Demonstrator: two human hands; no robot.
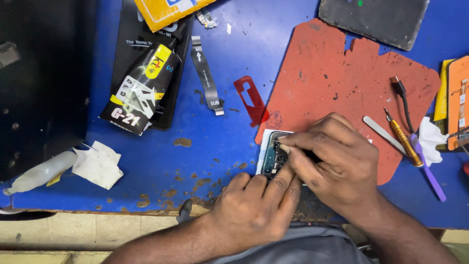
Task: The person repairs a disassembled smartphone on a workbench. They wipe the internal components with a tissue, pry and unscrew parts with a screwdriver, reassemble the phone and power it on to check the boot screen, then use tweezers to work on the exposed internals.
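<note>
Fingers [288, 146] of both hands clamp the opened phone [273, 156] — mostly hidden beneath them — on the red mat [342, 78].

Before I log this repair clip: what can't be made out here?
All in the head view:
- Opened phone: mostly covered by the right hand and left hand.
- Whatever the right fingertips pinch: too small.
- Orange part: cut by the right edge.
- Grey panel: cut by the top edge.

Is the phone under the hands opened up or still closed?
Opened: the phone lies with its back cover off, circuitry and camera parts exposed beside the left hand and right hand.
</note>
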